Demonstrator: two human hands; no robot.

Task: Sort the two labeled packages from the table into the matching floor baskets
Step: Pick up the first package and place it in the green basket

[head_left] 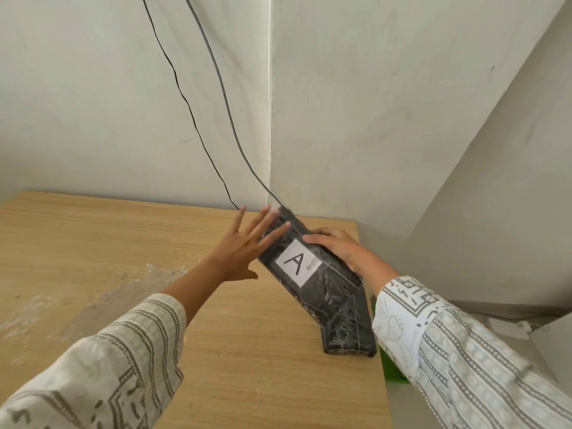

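Head view, looking down at a wooden table [130, 243] pushed into a room corner. Near the right edge, two dark packages wrapped in crinkled plastic film: upper package [309, 264] tilted, far end raised toward the corner, white label [295, 265] marked "A" facing up; lower package [349, 332] flat on the wood under it, label not visible (letter impossible to tell). Left hand [244, 246] released, fingers spread wide, fingertips just touching the far left edge of the upper package, not yet closed on anything. Right hand [337, 247] laid over the right edge of the same package, fingers curled along that side, grasping it or nearly so; thumb hidden, so firmness of hold uncertain. Two thin cables [198, 119] hanging down the wall to the table's back edge, just beside the raised end. Strip of green [391, 368] showing past the table's right edge below the right sleeve, possibly a basket, too little visible to say.

Judging by the flat, book-like shape: stiff enough to lift by the long sides, probably moderate in weight. Film likely slick, so best taken with both palms pressing opposite long edges, thumbs on top, clear of the label, and lifted away from the cables
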